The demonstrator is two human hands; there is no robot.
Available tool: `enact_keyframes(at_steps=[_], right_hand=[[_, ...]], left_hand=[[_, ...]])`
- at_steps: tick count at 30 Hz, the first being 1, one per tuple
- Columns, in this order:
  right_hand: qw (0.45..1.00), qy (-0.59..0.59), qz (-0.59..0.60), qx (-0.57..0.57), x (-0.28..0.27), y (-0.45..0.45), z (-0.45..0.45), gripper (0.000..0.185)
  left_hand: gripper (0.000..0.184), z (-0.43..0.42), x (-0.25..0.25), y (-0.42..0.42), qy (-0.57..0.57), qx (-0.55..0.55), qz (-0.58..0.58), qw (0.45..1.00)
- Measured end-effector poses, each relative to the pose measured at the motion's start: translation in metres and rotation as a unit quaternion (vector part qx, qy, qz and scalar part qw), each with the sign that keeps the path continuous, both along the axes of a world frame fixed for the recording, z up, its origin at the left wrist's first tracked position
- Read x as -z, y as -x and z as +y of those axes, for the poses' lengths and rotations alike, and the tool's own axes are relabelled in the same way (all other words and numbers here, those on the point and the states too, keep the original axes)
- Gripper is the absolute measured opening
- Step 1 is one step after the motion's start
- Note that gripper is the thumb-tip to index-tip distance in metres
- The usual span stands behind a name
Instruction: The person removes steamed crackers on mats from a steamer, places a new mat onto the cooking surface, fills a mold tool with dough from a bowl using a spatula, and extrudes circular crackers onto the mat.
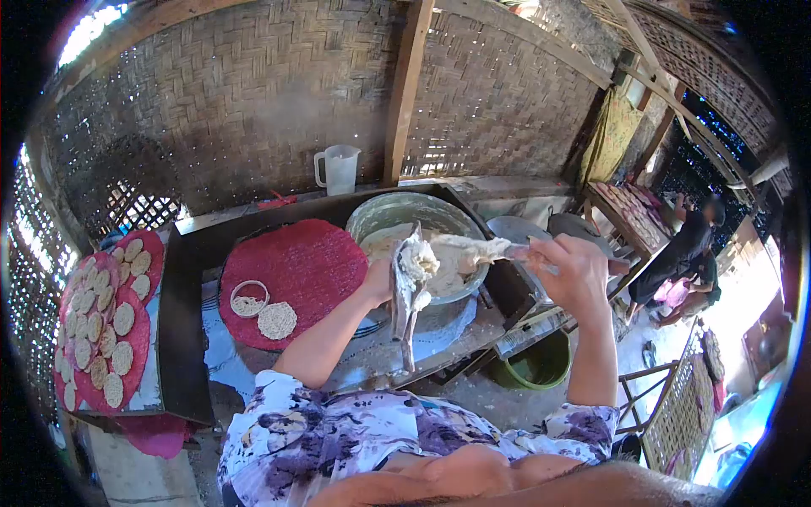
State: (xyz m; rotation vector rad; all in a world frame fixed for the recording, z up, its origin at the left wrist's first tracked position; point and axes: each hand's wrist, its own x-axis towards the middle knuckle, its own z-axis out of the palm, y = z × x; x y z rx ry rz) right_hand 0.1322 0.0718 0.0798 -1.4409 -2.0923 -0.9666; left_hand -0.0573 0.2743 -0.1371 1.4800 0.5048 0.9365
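Note:
My left hand (380,281) is closed around a press-like tool (403,291) smeared with pale dough, its narrow handle pointing down. Sticky dough (418,260) clings to the tool's upper end. My right hand (570,269) grips a dough-coated spatula (481,248), whose far end reaches the dough on the tool. Behind both stands a wide basin (460,209) with more pale dough inside. Left of my left hand lies a round red mat (296,262), bearing a white ring (250,298) around dough strands and a flat round of strands (277,320).
At the left, red mats (145,334) carry several dough rounds. A clear pitcher (340,169) stands by the woven wall. A green tub (536,363) sits below the table edge. People (676,253) are at the far right, near a rack of rounds (629,215).

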Motion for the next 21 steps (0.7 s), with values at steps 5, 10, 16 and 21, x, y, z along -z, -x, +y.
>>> enact_keyframes(at_steps=[5,10,16,21], right_hand=[[0.997,0.050,-0.049,-0.027,0.009,0.000,0.015,0.021],[0.984,0.133,-0.107,-0.050,0.037,0.025,0.032,0.006],[0.980,0.067,-0.163,-0.093,0.067,0.034,0.041,0.011],[0.997,0.043,0.007,-0.058,0.042,0.008,0.021,0.017]], left_hand=[[0.045,-0.005,0.005,-0.002,-0.153,-0.064,0.150,0.975],[0.051,-0.037,-0.029,0.000,-0.274,-0.114,0.298,0.907],[0.046,-0.028,-0.016,0.002,-0.206,-0.044,0.249,0.945],[0.031,-0.015,-0.022,0.019,0.212,0.117,-0.046,0.969]])
